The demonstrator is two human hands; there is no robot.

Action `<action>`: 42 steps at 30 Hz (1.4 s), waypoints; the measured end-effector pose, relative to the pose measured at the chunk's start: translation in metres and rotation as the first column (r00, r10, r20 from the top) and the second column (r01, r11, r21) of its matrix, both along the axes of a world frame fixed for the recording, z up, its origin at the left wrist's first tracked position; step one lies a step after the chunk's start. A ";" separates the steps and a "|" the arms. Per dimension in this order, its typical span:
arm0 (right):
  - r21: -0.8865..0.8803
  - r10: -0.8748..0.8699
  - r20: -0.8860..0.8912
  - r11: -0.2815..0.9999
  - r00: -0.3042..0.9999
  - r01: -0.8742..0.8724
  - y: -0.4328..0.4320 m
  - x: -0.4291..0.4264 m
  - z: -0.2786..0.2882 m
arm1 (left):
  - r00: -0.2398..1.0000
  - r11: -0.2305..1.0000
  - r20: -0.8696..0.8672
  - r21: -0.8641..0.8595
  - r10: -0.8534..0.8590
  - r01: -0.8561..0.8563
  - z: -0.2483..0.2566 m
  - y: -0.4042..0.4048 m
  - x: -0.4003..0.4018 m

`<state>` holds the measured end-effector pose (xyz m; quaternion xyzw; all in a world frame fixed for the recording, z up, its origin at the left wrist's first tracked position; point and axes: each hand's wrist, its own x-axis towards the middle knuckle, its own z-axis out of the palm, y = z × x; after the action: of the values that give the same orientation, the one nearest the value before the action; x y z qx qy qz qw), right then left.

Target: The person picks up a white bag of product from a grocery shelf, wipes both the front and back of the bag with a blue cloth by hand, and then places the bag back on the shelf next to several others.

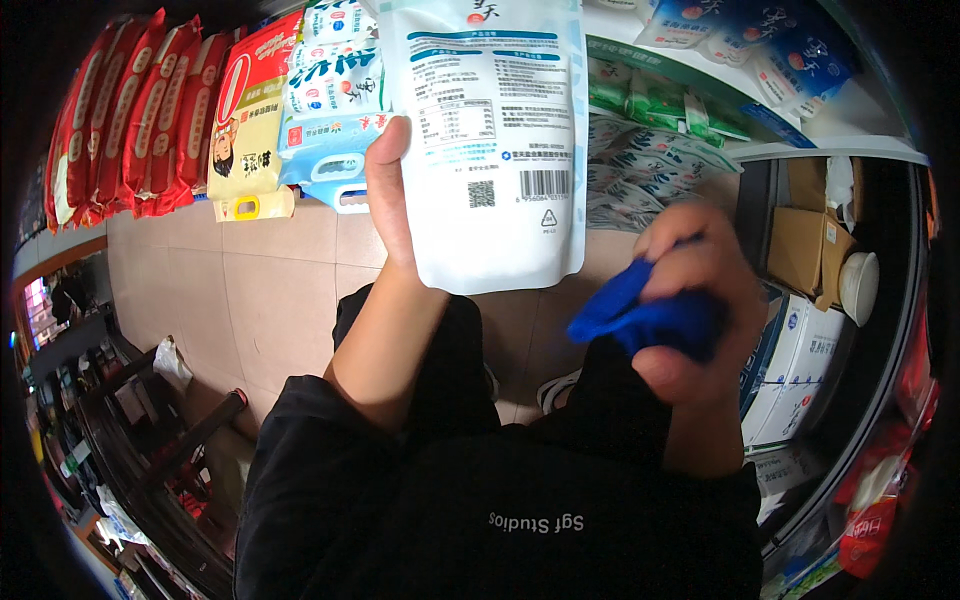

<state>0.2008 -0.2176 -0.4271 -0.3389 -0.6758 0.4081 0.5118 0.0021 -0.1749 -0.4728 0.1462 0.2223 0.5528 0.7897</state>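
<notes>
My left hand (391,187) holds up a white plastic pouch (487,225) by its left edge, the thumb lying on the printed face; the fingers behind it are hidden. The pouch is upright, its top cut off by the picture's rim, and the face towards me bears text, a table and printed codes. To the right of and below the pouch, my right hand (697,300), slightly blurred, is closed around a crumpled blue cloth (660,319). Cloth and pouch are apart.
Red packs (150,112) stand in a row at the upper left, beside larger handled bags (251,142). A white shelf (840,146) with blue-and-white pouches (780,60) curves across the upper right. Cardboard boxes (799,247) and white cartons (802,345) lie at right; a dark frame (187,442) is at lower left.
</notes>
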 end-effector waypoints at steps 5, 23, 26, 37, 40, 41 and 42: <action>-0.130 -0.161 0.030 0.978 0.986 0.164 -0.001 -0.001 -0.018 | 0.995 1.000 0.098 0.018 -0.026 0.024 -0.012 0.000 -0.005; 0.211 -0.235 0.476 0.966 0.847 0.150 -0.019 -0.033 0.001 | 0.971 0.988 -0.188 0.075 0.146 -0.134 0.001 -0.003 0.004; 0.243 -0.290 0.383 0.947 0.877 0.208 -0.015 -0.035 -0.017 | 0.983 0.993 -0.151 0.068 0.108 -0.099 -0.001 -0.005 0.007; 0.235 -0.480 0.404 0.877 0.779 0.419 0.011 0.005 -0.021 | 0.966 1.000 0.258 0.014 -0.005 0.001 0.001 -0.008 0.002; 0.068 -0.556 0.313 0.822 0.770 0.566 0.012 0.012 -0.012 | 0.999 0.998 0.043 0.045 -0.033 0.031 0.007 -0.013 0.006; 0.054 -0.566 0.283 0.816 0.775 0.576 0.013 0.014 -0.012 | 0.996 0.995 0.030 0.044 -0.089 0.088 0.003 -0.013 0.007; 0.034 -0.573 0.253 0.810 0.779 0.585 0.012 0.015 -0.013 | 0.989 0.989 0.014 0.037 -0.144 0.143 -0.002 -0.014 0.007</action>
<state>0.2154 -0.2055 -0.4397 -0.5905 -0.5885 0.2004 0.5147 0.0088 -0.1889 -0.4751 0.1711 0.1947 0.4996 0.8266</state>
